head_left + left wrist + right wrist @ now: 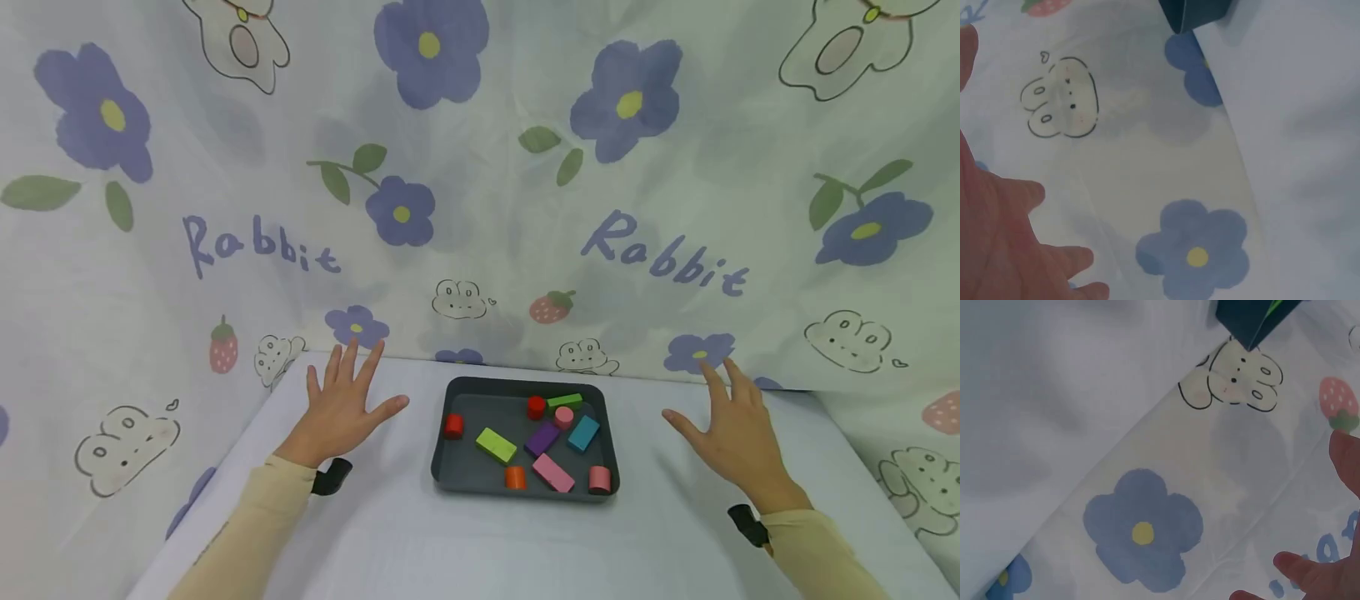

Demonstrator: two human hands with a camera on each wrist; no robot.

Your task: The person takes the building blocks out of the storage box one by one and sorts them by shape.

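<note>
A dark grey tray (pixel 465 467) lies on the white table, with small coloured blocks spread inside it. To the tray's left, my left hand (pixel 337 412) is held with fingers spread and nothing in it. My right hand (pixel 735 442) is likewise spread and bare on the other side, apart from the tray. Inside are a lime block (pixel 496 446), a purple block (pixel 542 438), a blue block (pixel 583 433), a pink block (pixel 553 472), a green block (pixel 564 402) and an orange piece (pixel 515 477). Red cylinders (pixel 453 426) and pink cylinders (pixel 599 479) lie among them.
Behind the table hangs a patterned cloth (pixel 480 242) with flowers, rabbits and lettering; it also runs down both sides. White table surface (pixel 510 550) surrounds the tray. A black wrist device (pixel 332 477) sits at the left cuff, another (pixel 748 525) at the right.
</note>
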